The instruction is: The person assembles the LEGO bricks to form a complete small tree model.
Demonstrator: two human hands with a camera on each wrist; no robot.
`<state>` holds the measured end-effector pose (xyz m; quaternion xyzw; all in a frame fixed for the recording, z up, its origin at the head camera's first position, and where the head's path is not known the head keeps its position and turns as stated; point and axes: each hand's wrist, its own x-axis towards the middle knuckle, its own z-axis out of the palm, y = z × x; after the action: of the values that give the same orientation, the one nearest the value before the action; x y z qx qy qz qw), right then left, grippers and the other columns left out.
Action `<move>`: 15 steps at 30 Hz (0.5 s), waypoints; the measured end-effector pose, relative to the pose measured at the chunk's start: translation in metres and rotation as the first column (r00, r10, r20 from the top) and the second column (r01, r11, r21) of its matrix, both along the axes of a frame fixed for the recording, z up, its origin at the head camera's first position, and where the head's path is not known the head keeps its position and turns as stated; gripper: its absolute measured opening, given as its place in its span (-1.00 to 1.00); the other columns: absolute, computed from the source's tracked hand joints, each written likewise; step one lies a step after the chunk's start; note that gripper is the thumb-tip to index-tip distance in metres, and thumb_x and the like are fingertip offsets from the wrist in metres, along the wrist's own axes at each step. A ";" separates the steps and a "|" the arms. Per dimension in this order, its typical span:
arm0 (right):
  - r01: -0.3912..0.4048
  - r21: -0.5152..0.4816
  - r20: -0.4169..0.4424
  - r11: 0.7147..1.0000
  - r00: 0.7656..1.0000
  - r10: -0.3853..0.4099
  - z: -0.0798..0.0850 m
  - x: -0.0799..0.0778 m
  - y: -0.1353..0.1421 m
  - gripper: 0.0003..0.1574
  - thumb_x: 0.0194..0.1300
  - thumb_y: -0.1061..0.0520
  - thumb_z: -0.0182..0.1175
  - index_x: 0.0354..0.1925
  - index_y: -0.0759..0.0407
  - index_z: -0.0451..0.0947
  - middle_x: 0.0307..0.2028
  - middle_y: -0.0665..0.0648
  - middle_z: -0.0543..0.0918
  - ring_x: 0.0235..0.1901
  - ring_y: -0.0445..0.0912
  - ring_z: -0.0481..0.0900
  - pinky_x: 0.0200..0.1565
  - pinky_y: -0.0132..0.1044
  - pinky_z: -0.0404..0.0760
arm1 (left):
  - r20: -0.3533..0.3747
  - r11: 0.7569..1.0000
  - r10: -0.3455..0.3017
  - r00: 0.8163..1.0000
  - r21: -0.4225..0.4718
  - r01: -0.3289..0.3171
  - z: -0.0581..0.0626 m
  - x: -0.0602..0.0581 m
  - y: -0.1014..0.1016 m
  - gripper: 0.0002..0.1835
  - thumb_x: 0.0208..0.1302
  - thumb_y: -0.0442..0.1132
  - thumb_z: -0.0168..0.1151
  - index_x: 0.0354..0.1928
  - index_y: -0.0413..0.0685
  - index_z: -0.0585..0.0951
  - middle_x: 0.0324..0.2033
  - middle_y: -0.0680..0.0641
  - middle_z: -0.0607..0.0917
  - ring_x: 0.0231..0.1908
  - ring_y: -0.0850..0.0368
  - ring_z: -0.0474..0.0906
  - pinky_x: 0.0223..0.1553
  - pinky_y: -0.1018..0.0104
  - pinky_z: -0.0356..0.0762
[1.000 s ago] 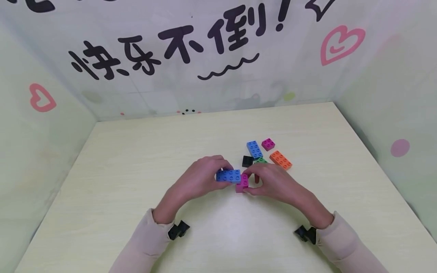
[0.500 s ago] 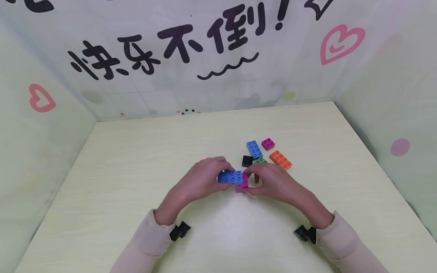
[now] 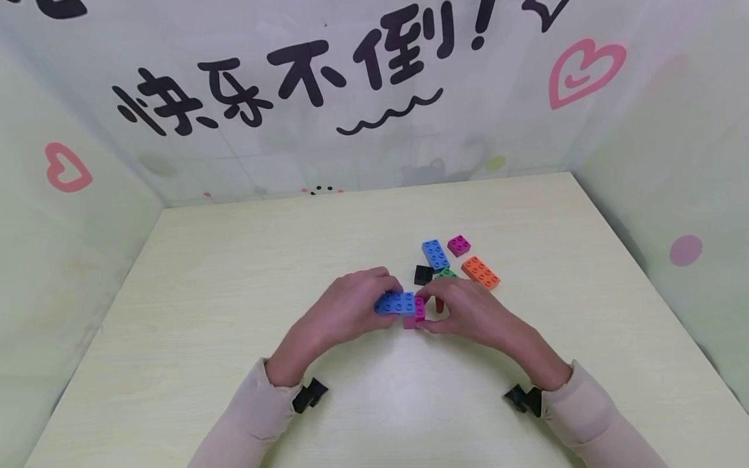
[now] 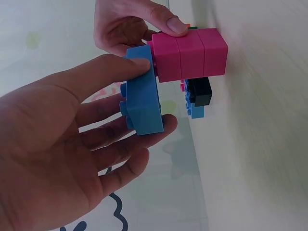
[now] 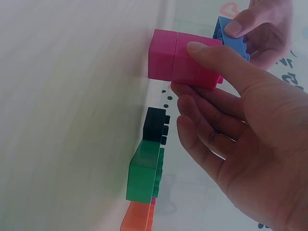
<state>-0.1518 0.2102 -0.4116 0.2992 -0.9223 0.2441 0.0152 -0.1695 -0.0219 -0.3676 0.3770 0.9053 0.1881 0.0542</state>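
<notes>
My left hand (image 3: 354,302) pinches a blue toy building brick (image 3: 394,303) between thumb and fingers, studs upward. Beside it, a stack of three pink bricks (image 3: 419,310) stands upright on the table, and my right hand (image 3: 474,312) grips it by its sides. In the left wrist view the blue brick (image 4: 143,96) lies across the top of the pink stack (image 4: 192,55), its other end jutting out over my fingers. A few pink studs show at the joint; whether the two are fully pressed together I cannot tell. The right wrist view shows my thumb on the pink stack (image 5: 175,57).
Loose bricks lie just beyond my right hand: black (image 3: 424,275), green (image 3: 446,273) partly hidden by that hand, a second blue one (image 3: 435,255), magenta (image 3: 459,245) and orange (image 3: 481,272). Printed walls border the pale wooden table (image 3: 263,253).
My left hand has shifted slightly to the right, carrying the blue brick further over the pink stack. My right hand and the loose bricks stay in place.
</notes>
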 end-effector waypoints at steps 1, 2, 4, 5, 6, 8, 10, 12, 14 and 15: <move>0.002 0.002 0.004 1.000 1.000 -0.002 0.000 0.000 0.000 -0.57 0.06 -0.11 0.50 -0.14 0.01 0.66 -0.41 -0.12 0.59 -0.43 -0.22 0.51 -0.46 -0.41 0.47 | -0.008 1.000 -0.001 1.000 0.000 0.001 -0.001 0.000 0.001 -0.56 0.07 -0.10 0.53 0.01 0.00 0.67 -0.15 0.08 0.64 -0.20 0.20 0.55 -0.13 0.33 0.52; 0.004 0.005 0.008 1.000 1.000 -0.004 0.000 0.000 0.000 -0.57 0.05 -0.11 0.51 -0.14 0.02 0.65 -0.41 -0.12 0.59 -0.43 -0.22 0.52 -0.45 -0.41 0.48 | -0.012 1.000 -0.001 1.000 0.001 0.001 -0.002 0.000 0.001 -0.53 0.06 -0.07 0.53 0.03 0.01 0.66 -0.13 0.07 0.64 -0.17 0.19 0.55 -0.11 0.31 0.52; 0.008 0.011 0.010 1.000 1.000 -0.008 0.000 0.000 0.000 -0.56 0.04 -0.09 0.52 -0.14 0.02 0.65 -0.40 -0.11 0.60 -0.42 -0.21 0.52 -0.44 -0.41 0.48 | -0.019 1.000 -0.003 1.000 0.013 0.003 -0.003 0.000 0.003 -0.49 0.05 0.00 0.53 0.05 0.02 0.65 -0.10 0.07 0.65 -0.14 0.19 0.55 -0.08 0.30 0.51; 0.008 0.011 0.009 1.000 1.000 -0.009 0.000 0.000 0.000 -0.56 0.04 -0.09 0.52 -0.14 0.02 0.65 -0.39 -0.11 0.61 -0.42 -0.21 0.53 -0.43 -0.41 0.49 | -0.021 1.000 -0.004 1.000 0.022 0.005 -0.004 -0.001 0.004 -0.48 0.05 0.03 0.52 0.05 0.03 0.64 -0.10 0.07 0.65 -0.13 0.18 0.55 -0.08 0.30 0.51; 0.008 0.011 0.009 1.000 1.000 -0.008 0.000 0.000 0.000 -0.56 0.04 -0.08 0.52 -0.14 0.02 0.65 -0.39 -0.11 0.61 -0.41 -0.21 0.53 -0.43 -0.41 0.49 | -0.021 1.000 -0.006 1.000 0.029 0.006 -0.004 -0.001 0.006 -0.48 0.05 0.04 0.52 0.04 0.03 0.64 -0.11 0.08 0.65 -0.13 0.19 0.54 -0.09 0.30 0.50; 0.005 0.007 0.006 1.000 1.000 -0.005 -0.001 0.000 0.000 -0.57 0.04 -0.07 0.52 -0.14 0.01 0.65 -0.39 -0.10 0.61 -0.41 -0.21 0.53 -0.43 -0.41 0.48 | -0.011 0.999 -0.003 1.000 0.041 0.003 -0.004 -0.001 0.008 -0.50 0.06 0.06 0.51 0.01 0.03 0.65 -0.14 0.09 0.65 -0.16 0.20 0.53 -0.13 0.33 0.50; 0.003 0.002 0.003 1.000 1.000 -0.003 -0.002 0.000 0.000 -0.58 0.04 -0.07 0.52 -0.15 0.01 0.65 -0.38 -0.10 0.61 -0.41 -0.21 0.53 -0.43 -0.41 0.48 | -0.004 0.999 0.002 1.000 0.046 -0.002 -0.004 -0.001 0.010 -0.53 0.06 0.06 0.51 -0.02 0.02 0.67 -0.17 0.09 0.65 -0.18 0.20 0.53 -0.16 0.35 0.51; 0.002 -0.003 0.003 1.000 1.000 -0.002 -0.002 0.000 0.000 -0.58 0.04 -0.07 0.52 -0.15 0.01 0.65 -0.38 -0.11 0.61 -0.41 -0.21 0.53 -0.43 -0.40 0.48 | 0.005 0.999 0.008 1.000 0.046 -0.009 -0.003 -0.001 0.011 -0.54 0.05 0.05 0.52 -0.04 0.02 0.68 -0.18 0.09 0.65 -0.19 0.20 0.52 -0.17 0.37 0.51; 0.002 -0.009 0.001 1.000 1.000 -0.002 -0.002 -0.001 0.000 -0.57 0.03 -0.07 0.53 -0.15 0.01 0.65 -0.38 -0.10 0.61 -0.41 -0.21 0.53 -0.43 -0.40 0.48 | 0.007 0.999 0.009 1.000 0.046 -0.010 -0.002 -0.001 0.012 -0.54 0.05 0.05 0.52 -0.05 0.00 0.69 -0.20 0.08 0.65 -0.19 0.20 0.52 -0.18 0.38 0.51; 0.003 -0.011 0.001 1.000 1.000 -0.003 -0.002 -0.001 0.000 -0.57 0.03 -0.07 0.53 -0.15 0.01 0.65 -0.38 -0.10 0.61 -0.41 -0.21 0.54 -0.43 -0.40 0.48 | 0.006 0.999 0.008 1.000 0.045 -0.009 -0.002 -0.001 0.012 -0.54 0.05 0.05 0.52 -0.05 0.00 0.69 -0.20 0.08 0.65 -0.19 0.20 0.51 -0.18 0.38 0.51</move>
<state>-0.1525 0.2107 -0.4138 0.2977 -0.9213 0.2495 0.0167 -0.1701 -0.0094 -0.3696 0.3737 0.9023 0.2098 0.0476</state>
